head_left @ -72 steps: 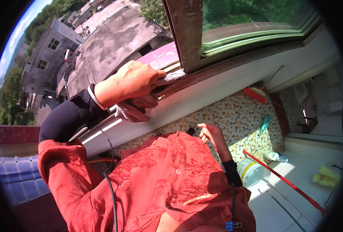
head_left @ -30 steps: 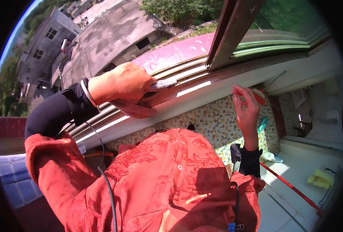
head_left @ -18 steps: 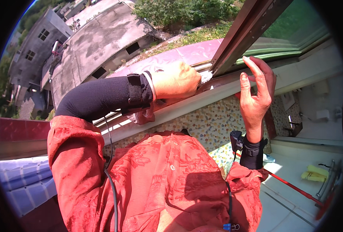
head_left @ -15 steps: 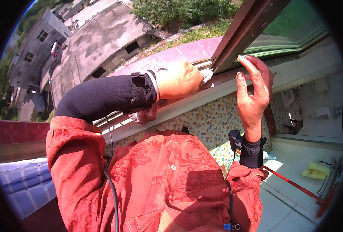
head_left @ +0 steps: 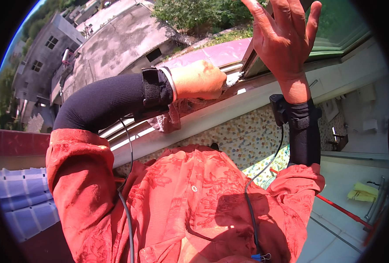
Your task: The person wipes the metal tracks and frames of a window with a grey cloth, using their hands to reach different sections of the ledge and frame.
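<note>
My left hand [head_left: 201, 79] is closed at the window track [head_left: 231, 69], knuckles up. A small white tufted thing [head_left: 233, 79] sticks out past its fingers, against the foot of the brown window frame [head_left: 250, 59]; whether it is a brush or a cloth, I cannot tell. Under my left wrist, a dull pink rag [head_left: 167, 120] hangs over the sill's inner side. My right hand [head_left: 285, 41] is raised in front of the brown frame, fingers spread and holding nothing visible. Whether its palm touches the frame is hidden.
A white sill ledge [head_left: 194, 127] runs below the track. Green window glass [head_left: 337, 30] stands at the right. Outside lie a pink ledge [head_left: 216, 53] and a concrete roof [head_left: 111, 44]. Dark cables hang from both wrists. A red pole [head_left: 341, 210] and yellow cloth [head_left: 362, 193] are lower right.
My right hand has moved up and away from me, its fingers spreading in front of the frame. My left hand has shifted slightly left, still closed by the white tufted thing.
</note>
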Action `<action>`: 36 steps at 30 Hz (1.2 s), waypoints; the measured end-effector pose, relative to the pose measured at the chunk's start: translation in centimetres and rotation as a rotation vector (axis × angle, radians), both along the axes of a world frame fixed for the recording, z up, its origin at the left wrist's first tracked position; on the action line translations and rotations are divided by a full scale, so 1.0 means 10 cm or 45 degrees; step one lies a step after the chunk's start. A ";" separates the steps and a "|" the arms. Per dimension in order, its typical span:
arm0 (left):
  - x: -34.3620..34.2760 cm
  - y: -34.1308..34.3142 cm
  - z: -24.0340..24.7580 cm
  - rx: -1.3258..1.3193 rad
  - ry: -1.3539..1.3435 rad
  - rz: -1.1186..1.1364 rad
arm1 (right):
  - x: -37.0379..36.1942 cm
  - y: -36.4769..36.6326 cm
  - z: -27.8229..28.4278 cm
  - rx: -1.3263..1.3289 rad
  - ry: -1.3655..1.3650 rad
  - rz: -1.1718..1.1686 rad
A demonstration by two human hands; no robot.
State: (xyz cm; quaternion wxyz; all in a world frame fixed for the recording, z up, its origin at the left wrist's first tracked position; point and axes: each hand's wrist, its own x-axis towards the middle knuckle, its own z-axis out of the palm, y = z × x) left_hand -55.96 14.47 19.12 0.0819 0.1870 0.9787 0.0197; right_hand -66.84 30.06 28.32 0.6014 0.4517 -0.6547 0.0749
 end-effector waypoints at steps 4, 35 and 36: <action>0.14 -0.03 -0.02 -0.130 0.005 0.005 | -0.28 0.04 -0.10 -0.005 -0.064 0.229; -0.44 0.21 0.32 -0.293 -0.290 -0.106 | -0.43 -0.02 -0.20 -0.038 0.109 0.143; -0.35 0.12 0.33 -0.260 -0.238 -0.157 | -0.42 -0.02 -0.20 -0.021 0.096 0.138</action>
